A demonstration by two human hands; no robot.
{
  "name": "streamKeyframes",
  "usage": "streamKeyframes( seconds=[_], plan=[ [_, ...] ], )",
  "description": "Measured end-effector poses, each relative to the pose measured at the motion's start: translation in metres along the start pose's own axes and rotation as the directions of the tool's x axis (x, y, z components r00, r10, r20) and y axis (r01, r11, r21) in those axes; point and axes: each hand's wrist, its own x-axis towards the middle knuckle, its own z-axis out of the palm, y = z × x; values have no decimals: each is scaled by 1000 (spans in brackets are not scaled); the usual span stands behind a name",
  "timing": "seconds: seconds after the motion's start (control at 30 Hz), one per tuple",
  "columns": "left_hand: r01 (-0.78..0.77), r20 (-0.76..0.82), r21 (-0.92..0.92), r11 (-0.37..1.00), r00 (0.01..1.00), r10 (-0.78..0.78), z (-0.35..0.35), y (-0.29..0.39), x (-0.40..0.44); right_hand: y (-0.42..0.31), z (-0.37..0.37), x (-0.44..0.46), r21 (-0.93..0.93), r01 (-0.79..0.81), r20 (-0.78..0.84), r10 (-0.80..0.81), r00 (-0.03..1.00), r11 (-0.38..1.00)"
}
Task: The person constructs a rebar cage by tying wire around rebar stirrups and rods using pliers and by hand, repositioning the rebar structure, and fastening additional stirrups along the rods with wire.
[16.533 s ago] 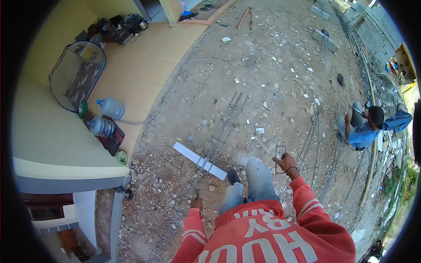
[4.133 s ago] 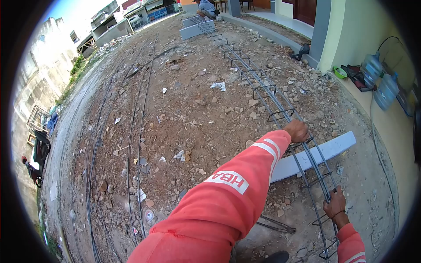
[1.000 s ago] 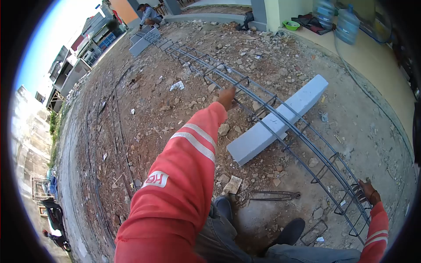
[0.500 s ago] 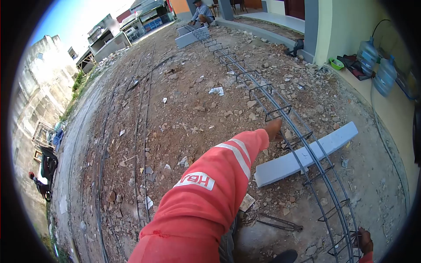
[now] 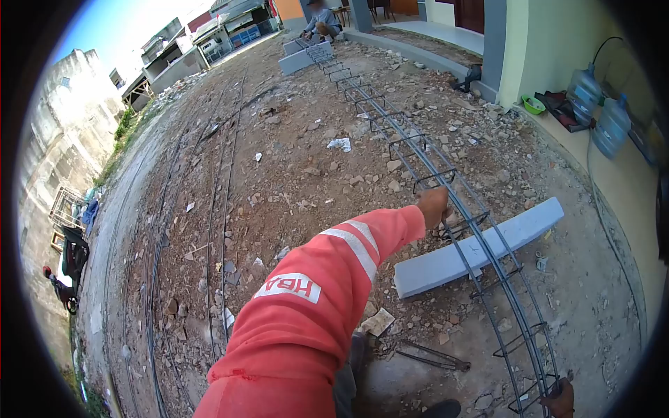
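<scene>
Two translucent blue water jugs, a rear jug (image 5: 584, 95) and a front jug (image 5: 611, 127), stand upright side by side on the building floor (image 5: 631, 209), near its outer edge; their fill level cannot be determined. A green bowl (image 5: 534, 108) sits near the corner of that floor, beside the rear jug. Something pale shows inside the bowl, too small to identify.

The rebar cage (image 5: 488, 251), long bars tied with square stirrups, lies across the upper face of a long light-grey block (image 5: 433, 269) on the rubble ground. It crosses near the block's middle, both block ends projecting past the bars. The far end of the cage reaches a second grey block (image 5: 298, 63), where a co-worker (image 5: 322, 21) squats.

Left hand (image 5: 433, 204): fingers drawn together and curled around the cage's left side bar, between two stirrups, just beyond the block's far edge. Right hand (image 5: 559, 398): at the near end of the cage, against its right side bar; blur and the bars obscure the fingers, so the degree of closure cannot be determined. Long-handled pincers (image 5: 435, 357) lie on the ground left of the cage, apart from both hands.
</scene>
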Motion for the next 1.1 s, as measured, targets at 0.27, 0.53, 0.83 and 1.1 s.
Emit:
streamKeyframes(
  seconds=[0.27, 0.53, 0.83, 1.1],
  plan=[
    [-630, 408, 668, 396, 755, 513, -46, -19, 99, -62, -8, -26, -2, -175, -204, 171, 964, 985],
    [-581, 356, 701, 414, 788, 503, -25, -3, 71, -73, 9, -25, -359, -102, -284, -4, 959, 928],
    [-575, 538, 817, -30, 744, 396, 15, 53, -82, -66, 16, -34, -431, -214, -503, -36, 863, 877],
    [-509, 488, 857, -84, 749, 448, 33, 52, -71, -89, -24, -65, -539, -285, -492, -21, 870, 792]
  ],
)
